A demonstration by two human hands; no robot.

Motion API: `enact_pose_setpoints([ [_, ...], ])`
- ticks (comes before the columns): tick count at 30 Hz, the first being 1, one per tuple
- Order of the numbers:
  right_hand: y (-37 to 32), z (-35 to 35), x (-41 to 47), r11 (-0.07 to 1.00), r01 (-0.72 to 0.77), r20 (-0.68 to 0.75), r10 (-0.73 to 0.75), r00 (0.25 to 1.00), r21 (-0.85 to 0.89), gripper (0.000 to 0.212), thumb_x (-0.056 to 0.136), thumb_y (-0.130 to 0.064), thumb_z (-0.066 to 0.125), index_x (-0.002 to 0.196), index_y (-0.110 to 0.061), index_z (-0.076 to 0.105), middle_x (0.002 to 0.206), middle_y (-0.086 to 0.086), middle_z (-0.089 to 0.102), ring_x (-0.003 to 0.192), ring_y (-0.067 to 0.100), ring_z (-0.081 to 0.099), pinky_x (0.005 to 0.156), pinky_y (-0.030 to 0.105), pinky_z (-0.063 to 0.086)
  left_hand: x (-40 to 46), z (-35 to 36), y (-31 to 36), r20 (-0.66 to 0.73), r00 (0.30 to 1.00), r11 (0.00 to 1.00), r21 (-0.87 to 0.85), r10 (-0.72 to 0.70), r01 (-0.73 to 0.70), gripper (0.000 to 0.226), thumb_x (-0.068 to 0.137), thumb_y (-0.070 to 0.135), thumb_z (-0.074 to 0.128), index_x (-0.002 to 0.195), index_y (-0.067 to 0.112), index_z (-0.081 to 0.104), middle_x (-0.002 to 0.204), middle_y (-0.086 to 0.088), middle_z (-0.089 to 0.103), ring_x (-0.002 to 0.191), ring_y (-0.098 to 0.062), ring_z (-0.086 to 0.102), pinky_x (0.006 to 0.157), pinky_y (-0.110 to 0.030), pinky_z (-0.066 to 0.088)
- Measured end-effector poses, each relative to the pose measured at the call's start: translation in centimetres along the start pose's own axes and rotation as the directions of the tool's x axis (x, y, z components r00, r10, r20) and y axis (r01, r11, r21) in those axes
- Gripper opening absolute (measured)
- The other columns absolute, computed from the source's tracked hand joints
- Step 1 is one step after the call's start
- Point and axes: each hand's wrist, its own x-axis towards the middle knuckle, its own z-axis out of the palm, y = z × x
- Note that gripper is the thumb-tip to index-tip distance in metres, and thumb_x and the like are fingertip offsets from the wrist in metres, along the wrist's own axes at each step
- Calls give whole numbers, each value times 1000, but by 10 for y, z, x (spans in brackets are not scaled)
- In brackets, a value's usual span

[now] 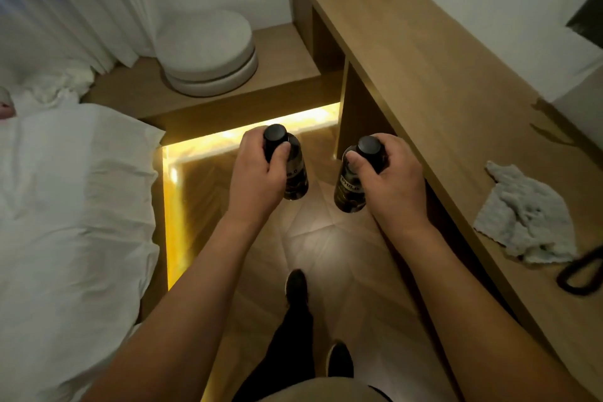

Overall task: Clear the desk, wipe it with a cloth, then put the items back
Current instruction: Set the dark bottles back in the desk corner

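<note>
2 bottles hang over the floor, 1 gripped by the neck in my left hand, the other bottle likewise in my right hand, fingers curled tight.

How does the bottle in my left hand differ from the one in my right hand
The left bottle is held in the left hand over the floor near the bed; the right bottle is in the right hand next to the desk. The right bottle's label text faces the camera; the left bottle's is mostly hidden. Both are dark with black caps, gripped near the cap.
</note>
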Motion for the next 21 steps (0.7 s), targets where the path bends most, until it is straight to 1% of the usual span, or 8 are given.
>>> enact_pose_setpoints([
  [4,-3,33,57,1000,0,-19,0,1000,12,33,90,-41,66,118,-24,59,109,-10,58,103,9,56,91,40,55,61,7,-22,18,1000,1000,11,17,-17,27,98,27,56,121,14,56,113,3,55,96,-5,51,79,-9,38],
  [8,-13,63,121,1000,-15,-43,16,999,20,33,89,-40,67,118,-25,59,110,-10,59,105,8,56,92,40,56,132,9,-39,27,998,999,-14,49,-49,31,97,27,55,123,11,56,115,1,54,98,-2,49,82,1,34],
  [13,-26,92,194,1000,-10,-73,11,997,15,28,89,-39,67,113,-33,55,110,-13,57,104,8,55,93,41,55,213,14,-53,53,997,999,-25,47,-46,28,99,24,57,124,12,56,115,1,54,93,-1,50,81,1,35],
  [16,-29,103,230,1000,-15,-68,16,998,8,30,89,-40,66,115,-27,57,110,-10,58,104,10,56,92,42,55,251,20,-59,51,997,998,-16,54,-54,27,99,23,57,124,14,55,116,3,53,96,1,48,79,0,36],
  [19,-26,115,268,1000,-27,-58,26,998,-4,33,89,-42,65,116,-24,59,109,-9,58,103,11,56,91,42,55,290,33,-70,33,998,998,-29,52,-51,27,98,22,57,123,11,56,114,3,53,91,6,48,79,2,34],
  [21,-20,124,296,999,-30,-55,29,998,-14,36,88,-43,65,117,-22,60,110,-8,59,104,11,57,92,41,55,317,44,-78,40,998,999,-31,45,-44,26,98,21,57,122,11,57,114,2,54,90,5,49,78,3,33],
])
